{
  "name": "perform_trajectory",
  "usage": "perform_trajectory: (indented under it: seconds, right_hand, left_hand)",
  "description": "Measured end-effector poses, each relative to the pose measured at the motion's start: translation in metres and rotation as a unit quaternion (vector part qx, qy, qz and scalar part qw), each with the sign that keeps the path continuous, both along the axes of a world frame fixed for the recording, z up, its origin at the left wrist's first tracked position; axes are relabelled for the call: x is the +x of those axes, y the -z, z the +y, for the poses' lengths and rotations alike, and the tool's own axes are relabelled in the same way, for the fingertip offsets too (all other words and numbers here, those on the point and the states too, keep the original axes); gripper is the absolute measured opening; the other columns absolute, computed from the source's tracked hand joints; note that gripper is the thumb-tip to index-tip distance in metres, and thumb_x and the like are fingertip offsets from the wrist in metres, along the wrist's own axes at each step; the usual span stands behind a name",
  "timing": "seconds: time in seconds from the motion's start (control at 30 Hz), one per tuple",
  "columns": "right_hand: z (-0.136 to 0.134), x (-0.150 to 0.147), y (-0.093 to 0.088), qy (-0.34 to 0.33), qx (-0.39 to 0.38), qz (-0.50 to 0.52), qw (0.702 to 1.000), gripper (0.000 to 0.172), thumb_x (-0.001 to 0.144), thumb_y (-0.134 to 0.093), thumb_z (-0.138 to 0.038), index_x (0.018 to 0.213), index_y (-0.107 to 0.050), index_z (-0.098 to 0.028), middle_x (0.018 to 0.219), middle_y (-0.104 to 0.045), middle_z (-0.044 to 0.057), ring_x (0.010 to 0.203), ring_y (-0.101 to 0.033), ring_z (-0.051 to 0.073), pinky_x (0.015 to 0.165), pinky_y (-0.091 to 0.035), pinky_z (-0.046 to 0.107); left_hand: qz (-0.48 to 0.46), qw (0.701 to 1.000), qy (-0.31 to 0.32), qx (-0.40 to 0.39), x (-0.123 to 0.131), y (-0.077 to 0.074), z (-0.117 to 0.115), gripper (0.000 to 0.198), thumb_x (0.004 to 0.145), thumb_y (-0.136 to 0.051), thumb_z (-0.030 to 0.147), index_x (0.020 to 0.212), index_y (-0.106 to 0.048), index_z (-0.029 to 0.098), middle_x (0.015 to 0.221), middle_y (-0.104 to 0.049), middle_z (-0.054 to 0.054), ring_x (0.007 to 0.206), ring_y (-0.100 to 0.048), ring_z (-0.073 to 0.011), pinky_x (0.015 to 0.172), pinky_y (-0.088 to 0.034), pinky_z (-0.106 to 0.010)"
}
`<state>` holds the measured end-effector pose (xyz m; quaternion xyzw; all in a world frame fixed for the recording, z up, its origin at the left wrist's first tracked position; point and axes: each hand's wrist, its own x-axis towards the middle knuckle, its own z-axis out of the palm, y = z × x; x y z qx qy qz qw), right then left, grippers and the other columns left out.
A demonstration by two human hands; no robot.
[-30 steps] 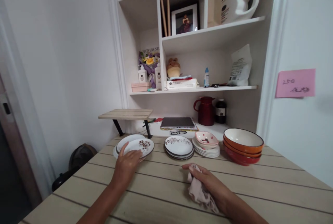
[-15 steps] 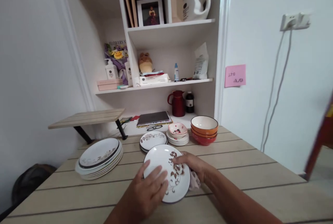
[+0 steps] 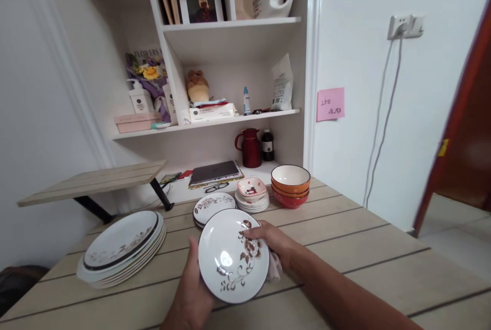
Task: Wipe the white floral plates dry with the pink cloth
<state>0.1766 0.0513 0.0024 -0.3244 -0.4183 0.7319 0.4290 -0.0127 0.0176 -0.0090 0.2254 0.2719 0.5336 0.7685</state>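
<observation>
A white plate [image 3: 226,250] with brown flowers and a dark rim is held tilted above the table, its face toward me. My right hand [image 3: 274,243] grips its upper right edge, thumb on the flower print, with a pale pink cloth [image 3: 274,267] bunched under that side. At the lower left edge is my left hand [image 3: 194,286], thumb pointing up along the rim and fingers hidden behind the plate. Just beyond lie smaller flowered plates [image 3: 215,206] in a short stack.
Large plates [image 3: 123,248] are stacked at the left, near a raised wooden stand [image 3: 95,181]. Behind sit small dishes [image 3: 252,197], orange and red bowls [image 3: 290,187], eyeglasses [image 3: 217,187], a laptop [image 3: 214,172] and a dark red jug [image 3: 250,148]. Shelves rise above.
My left hand has slid off the plate's face to its left edge, fingers now behind it. My right hand keeps its grip. The view has turned slightly to the right.
</observation>
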Motion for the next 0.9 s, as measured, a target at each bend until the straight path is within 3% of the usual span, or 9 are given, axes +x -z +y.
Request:
perform_trajectory:
  seconds: [0.13,0.2,0.23,0.33,0.4,0.53,0.6,0.73,0.9]
  right_hand:
    - [0.002,0.005,0.002,0.011,0.034,-0.110,0.993,0.030,0.069,-0.069,-0.031,0.092,-0.067,-0.012,0.084,-0.074,0.009,0.067,-0.068,0.019,0.063,-0.054,0.029]
    - [0.004,0.011,0.002,0.047,0.111,-0.231,0.965,0.032,0.076,-0.064,-0.041,0.096,-0.065,-0.016,0.090,-0.073,0.009,0.074,-0.067,0.021,0.065,-0.052,0.030]
    - [0.005,0.014,0.001,0.084,0.160,-0.315,0.932,0.035,0.079,-0.061,-0.046,0.099,-0.064,-0.017,0.091,-0.072,0.009,0.079,-0.067,0.022,0.067,-0.050,0.032]
    - [0.009,0.025,-0.003,0.208,0.257,-0.540,0.774,0.045,0.086,-0.053,-0.052,0.116,-0.058,-0.020,0.084,-0.071,0.009,0.085,-0.065,0.028,0.073,-0.046,0.037]
    - [0.012,0.031,-0.006,0.271,0.274,-0.577,0.720,0.049,0.090,-0.046,-0.052,0.129,-0.050,-0.022,0.087,-0.070,0.010,0.085,-0.064,0.029,0.075,-0.044,0.039]
    - [0.012,0.035,-0.011,0.362,0.354,-0.428,0.748,0.047,0.092,-0.043,-0.047,0.133,-0.039,-0.025,0.123,-0.057,0.011,0.106,-0.057,0.026,0.087,-0.043,0.038]
    - [0.008,0.029,-0.013,0.349,0.397,-0.353,0.772,0.045,0.090,-0.047,-0.042,0.131,-0.037,-0.024,0.129,-0.049,0.011,0.113,-0.051,0.024,0.094,-0.041,0.038]
    - [-0.009,0.002,-0.014,0.197,0.443,-0.357,0.799,0.049,0.081,-0.057,-0.027,0.127,-0.040,-0.022,0.123,-0.045,0.010,0.116,-0.045,0.024,0.100,-0.036,0.041]
    - [-0.023,-0.012,-0.014,-0.039,0.446,-0.443,0.777,0.082,0.058,-0.072,-0.016,0.135,-0.045,-0.027,0.143,-0.035,0.010,0.134,-0.030,0.032,0.109,-0.023,0.049]
  left_hand:
    - [0.015,0.998,0.056,-0.036,0.009,0.008,-0.008,0.064,0.081,-0.064,0.036,0.138,-0.047,0.013,0.118,-0.068,-0.016,0.120,-0.057,-0.0329,0.106,-0.037,-0.047]
    - [0.030,0.994,0.081,-0.061,0.012,0.011,-0.010,0.066,0.080,-0.065,0.024,0.141,-0.043,0.011,0.117,-0.069,-0.017,0.117,-0.059,-0.0326,0.104,-0.038,-0.047]
    - [0.033,0.994,0.081,-0.069,0.014,0.012,-0.011,0.068,0.079,-0.065,0.021,0.141,-0.041,0.010,0.116,-0.069,-0.018,0.115,-0.060,-0.0325,0.103,-0.039,-0.047]
    - [0.034,0.995,0.061,-0.078,0.020,0.013,-0.013,0.070,0.079,-0.063,0.017,0.143,-0.038,0.009,0.111,-0.071,-0.018,0.111,-0.063,-0.0318,0.100,-0.042,-0.046]
    - [0.040,0.994,0.057,-0.087,0.023,0.013,-0.015,0.069,0.078,-0.062,0.014,0.142,-0.037,0.007,0.108,-0.072,-0.018,0.109,-0.064,-0.0311,0.098,-0.043,-0.045]
    - [0.045,0.992,0.056,-0.105,0.026,0.011,-0.018,0.067,0.075,-0.061,0.011,0.139,-0.041,0.005,0.106,-0.072,-0.018,0.104,-0.066,-0.0298,0.095,-0.045,-0.042]
    - [0.036,0.993,0.053,-0.102,0.026,0.009,-0.020,0.067,0.072,-0.061,0.009,0.137,-0.045,0.008,0.106,-0.072,-0.017,0.101,-0.067,-0.0293,0.093,-0.046,-0.041]
    - [0.036,0.996,0.031,-0.077,0.029,0.007,-0.021,0.064,0.067,-0.063,0.007,0.129,-0.055,0.013,0.100,-0.074,-0.012,0.093,-0.068,-0.0276,0.089,-0.046,-0.040]
    - [0.059,0.997,0.000,-0.048,0.026,0.008,-0.017,0.059,0.061,-0.059,0.002,0.118,-0.063,0.015,0.087,-0.074,-0.006,0.083,-0.067,-0.0229,0.084,-0.047,-0.036]
